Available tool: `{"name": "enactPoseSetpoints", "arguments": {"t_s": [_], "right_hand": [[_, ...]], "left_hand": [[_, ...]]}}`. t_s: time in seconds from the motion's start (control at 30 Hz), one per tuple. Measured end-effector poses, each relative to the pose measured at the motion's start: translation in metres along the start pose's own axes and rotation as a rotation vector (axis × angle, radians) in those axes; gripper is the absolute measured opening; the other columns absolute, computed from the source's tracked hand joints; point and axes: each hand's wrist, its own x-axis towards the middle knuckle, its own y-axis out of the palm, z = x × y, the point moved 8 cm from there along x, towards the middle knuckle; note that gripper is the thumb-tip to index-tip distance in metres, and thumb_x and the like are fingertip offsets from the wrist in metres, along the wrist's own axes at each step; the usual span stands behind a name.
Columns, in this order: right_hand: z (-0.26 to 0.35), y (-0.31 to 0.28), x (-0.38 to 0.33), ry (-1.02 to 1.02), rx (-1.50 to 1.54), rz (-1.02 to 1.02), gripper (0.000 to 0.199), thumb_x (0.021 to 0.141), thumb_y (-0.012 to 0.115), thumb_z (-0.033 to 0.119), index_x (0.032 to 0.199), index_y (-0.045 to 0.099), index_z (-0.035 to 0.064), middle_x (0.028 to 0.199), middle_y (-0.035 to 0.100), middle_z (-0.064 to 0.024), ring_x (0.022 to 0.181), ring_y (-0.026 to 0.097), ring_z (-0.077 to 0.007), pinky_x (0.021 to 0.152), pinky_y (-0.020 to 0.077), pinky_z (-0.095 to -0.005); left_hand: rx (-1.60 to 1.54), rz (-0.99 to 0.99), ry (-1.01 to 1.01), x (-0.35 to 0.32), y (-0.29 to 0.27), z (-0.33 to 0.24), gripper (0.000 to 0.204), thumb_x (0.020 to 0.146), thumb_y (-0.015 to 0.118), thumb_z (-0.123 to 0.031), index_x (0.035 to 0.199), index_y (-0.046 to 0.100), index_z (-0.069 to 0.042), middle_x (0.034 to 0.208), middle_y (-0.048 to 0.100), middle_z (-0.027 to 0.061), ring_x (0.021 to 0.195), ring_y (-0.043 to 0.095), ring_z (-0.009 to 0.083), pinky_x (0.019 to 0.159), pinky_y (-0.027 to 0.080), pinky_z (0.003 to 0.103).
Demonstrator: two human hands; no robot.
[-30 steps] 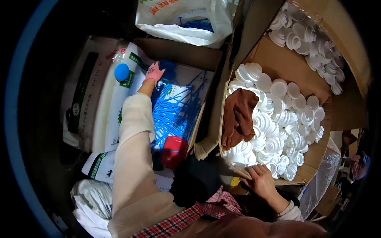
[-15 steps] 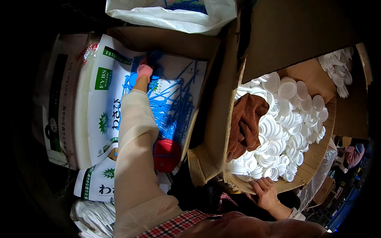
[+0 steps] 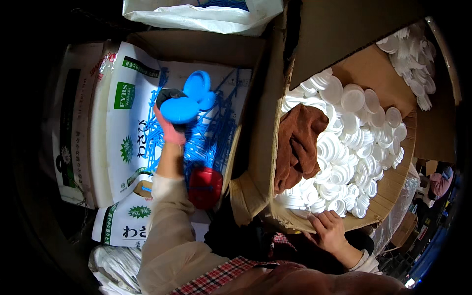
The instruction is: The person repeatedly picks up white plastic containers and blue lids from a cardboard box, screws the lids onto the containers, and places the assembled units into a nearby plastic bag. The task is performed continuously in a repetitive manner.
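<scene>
Above the box of thin blue plastic pieces [image 3: 209,140], the gloved left hand [image 3: 169,125] grips round blue plastic lids [image 3: 189,101]. Right hand [image 3: 328,230] rests, seemingly open, on the cardboard box [image 3: 255,196] of white plastic lids [image 3: 349,147].

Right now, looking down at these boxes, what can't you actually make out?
- Head view: the left hand is half covered by the round blue plastic lids it holds.
- The brown cloth hides the white plastic lids beneath it.
- The white plastic bag is cut off by the top edge.
- The right hand rests on the cardboard box; its palm is unseen.
</scene>
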Motion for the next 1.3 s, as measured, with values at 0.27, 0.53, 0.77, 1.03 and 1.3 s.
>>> {"name": "enactPoseSetpoints", "arguments": {"t_s": [0.27,0.53,0.77,1.03,1.3], "right_hand": [[0.008,-0.010,0.003,-0.064,-0.026,-0.057,0.039,0.068,0.080,0.027,0.094,0.062,0.0039,0.084,0.061,-0.0095,0.072,0.058,-0.0256,0.064,0.0456,-0.0360],[0.006,-0.003,-0.001,-0.002,-0.020,-0.083,0.038,0.070,0.078,0.027,0.095,0.062,0.0037,0.081,0.058,-0.0083,0.073,0.057,-0.0249,0.065,0.0443,-0.0365],[0.003,-0.002,0.001,-0.034,-0.009,-0.003,0.042,0.067,0.077,0.027,0.097,0.062,0.0029,0.086,0.060,-0.0084,0.076,0.057,-0.0249,0.068,0.0435,-0.0367],[0.001,-0.002,0.003,-0.007,0.003,0.012,0.040,0.067,0.078,0.025,0.096,0.061,0.0032,0.086,0.061,-0.0094,0.075,0.058,-0.0257,0.067,0.0453,-0.0376],[0.002,-0.002,0.002,-0.008,-0.002,0.020,0.042,0.066,0.077,0.026,0.097,0.061,0.0026,0.087,0.059,-0.0094,0.075,0.057,-0.0256,0.068,0.0448,-0.0364]], "left_hand": [[0.325,0.928,0.550,-0.162,0.267,-0.126,0.027,0.075,0.063,-0.021,0.093,0.060,-0.001,0.095,0.058,0.0164,0.086,0.060,0.0333,0.075,0.051,0.040],[0.860,0.349,0.463,-0.050,0.166,-0.094,0.050,0.076,0.063,-0.013,0.123,0.051,-0.004,0.124,0.051,0.0202,0.114,0.049,0.0390,0.100,0.039,0.046],[2.103,0.483,-0.381,0.080,-0.131,0.089,0.105,0.063,0.082,-0.050,0.149,0.026,-0.028,0.153,0.023,0.0192,0.140,0.022,0.0444,0.105,0.030,0.063],[1.759,0.358,0.053,0.068,-0.071,0.079,0.082,0.065,0.079,-0.039,0.137,0.048,-0.012,0.128,0.042,0.0244,0.120,0.042,0.0410,0.102,0.040,0.044],[1.906,0.748,-0.026,0.018,0.004,0.148,0.088,0.066,0.079,-0.039,0.140,0.039,-0.015,0.133,0.042,0.0184,0.123,0.043,0.0381,0.099,0.041,0.050]]}}
